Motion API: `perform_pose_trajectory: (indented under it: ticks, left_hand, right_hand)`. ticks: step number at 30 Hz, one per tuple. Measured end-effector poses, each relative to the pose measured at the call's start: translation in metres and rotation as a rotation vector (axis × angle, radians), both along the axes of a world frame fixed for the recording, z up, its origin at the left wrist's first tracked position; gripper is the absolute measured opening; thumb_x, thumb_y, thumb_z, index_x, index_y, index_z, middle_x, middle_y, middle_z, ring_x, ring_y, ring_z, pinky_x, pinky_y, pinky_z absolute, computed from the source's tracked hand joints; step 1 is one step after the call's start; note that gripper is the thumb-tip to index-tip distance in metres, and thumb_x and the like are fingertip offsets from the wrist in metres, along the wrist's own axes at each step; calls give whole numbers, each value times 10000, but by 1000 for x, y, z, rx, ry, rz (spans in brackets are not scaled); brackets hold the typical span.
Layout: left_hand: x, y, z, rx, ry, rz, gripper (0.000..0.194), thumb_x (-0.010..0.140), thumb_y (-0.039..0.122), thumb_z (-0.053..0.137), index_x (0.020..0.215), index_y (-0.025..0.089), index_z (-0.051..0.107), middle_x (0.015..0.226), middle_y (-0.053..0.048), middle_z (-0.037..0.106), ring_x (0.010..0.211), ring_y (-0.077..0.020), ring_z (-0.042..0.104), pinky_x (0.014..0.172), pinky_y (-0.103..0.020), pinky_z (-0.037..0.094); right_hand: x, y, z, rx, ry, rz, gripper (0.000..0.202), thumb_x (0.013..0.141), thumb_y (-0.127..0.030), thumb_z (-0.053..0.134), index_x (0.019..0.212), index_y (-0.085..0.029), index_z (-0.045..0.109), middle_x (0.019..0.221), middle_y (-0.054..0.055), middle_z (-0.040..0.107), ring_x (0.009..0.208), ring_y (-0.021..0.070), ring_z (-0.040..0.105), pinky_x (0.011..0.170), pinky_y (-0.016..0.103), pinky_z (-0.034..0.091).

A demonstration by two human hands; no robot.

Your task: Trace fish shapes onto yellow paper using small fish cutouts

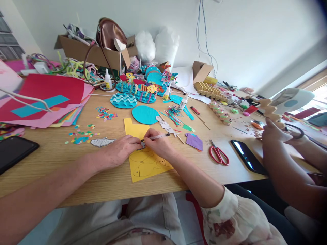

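Note:
A yellow sheet (146, 170) with fish outlines drawn on it lies in front of me. My right hand (156, 143) is closed round a pen (159, 136), its tip hidden behind the fingers. Beside it my left hand (125, 148) presses a small paper cutout (141, 145) on the sheet with its fingertips; the cutout is mostly covered. A white paper fish (103, 142) lies left of the sheet. Above the sheet is a blue oval (145, 114), with another white cutout (166, 126) at its right.
Red scissors (219, 154) and a phone (247, 156) lie to the right, near another person's hands (277, 132). A second phone (17, 151) is at far left. Colored paper sheets (51, 88), glue bottles (107, 81) and a cardboard box (89, 54) stand farther back.

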State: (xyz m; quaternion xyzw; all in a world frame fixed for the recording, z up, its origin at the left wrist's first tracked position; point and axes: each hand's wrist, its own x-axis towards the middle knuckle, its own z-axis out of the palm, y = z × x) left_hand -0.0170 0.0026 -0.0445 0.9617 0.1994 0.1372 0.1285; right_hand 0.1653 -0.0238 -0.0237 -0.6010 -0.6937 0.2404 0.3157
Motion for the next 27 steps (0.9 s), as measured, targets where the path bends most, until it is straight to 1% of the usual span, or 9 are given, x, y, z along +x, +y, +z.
perform_pose_trajectory:
  ticks: [3,8,15,19,23,25,27]
  left_hand:
    - [0,-1,1,-19,14,25,346,896,117,345,1156,235,540,1169,-38,532,1073,-182,462,931,-318,369]
    - [1,-4,2,-39,32,84,355,903,142,331,1166,251,544,1097,-44,532,1004,-185,493,869,-313,398]
    - [1,-3,1,-50,22,75,338,905,157,338,1145,251,557,1088,-44,533,982,-189,497,854,-313,399]
    - [1,-5,4,-43,40,77,351,903,139,338,1169,254,536,1081,-45,532,997,-196,493,863,-328,402]
    - [1,-9,10,-47,56,91,347,888,79,328,1147,200,525,1075,-62,536,1004,-187,502,869,-322,411]
    - [0,-10,11,-42,44,84,323,884,68,322,1100,172,539,1071,-69,543,1006,-181,506,872,-309,414]
    - [-1,-10,11,-40,42,81,319,881,66,315,1067,167,553,1070,-68,549,1001,-180,512,869,-303,417]
  right_hand:
    - [0,1,2,-13,10,10,82,661,-122,478,618,-190,490,571,-41,529,533,94,457,482,203,292]
    - [-1,2,5,-56,24,21,91,649,-110,476,599,-184,491,550,-43,527,509,89,443,463,201,284]
    - [-3,3,5,-58,44,44,97,646,-101,475,595,-183,486,550,-42,522,508,87,438,463,203,289]
    - [-3,4,4,-48,30,43,95,646,-103,475,597,-184,485,549,-45,513,514,86,436,470,199,289]
    - [-3,3,2,-13,24,52,87,654,-111,472,609,-185,486,565,-38,533,527,89,453,480,199,296]
    - [-4,2,1,1,17,52,85,659,-115,470,617,-186,490,576,-34,544,533,91,462,483,200,299]
    - [-4,2,0,1,16,50,82,663,-119,469,624,-187,494,580,-32,551,540,91,472,486,199,304]
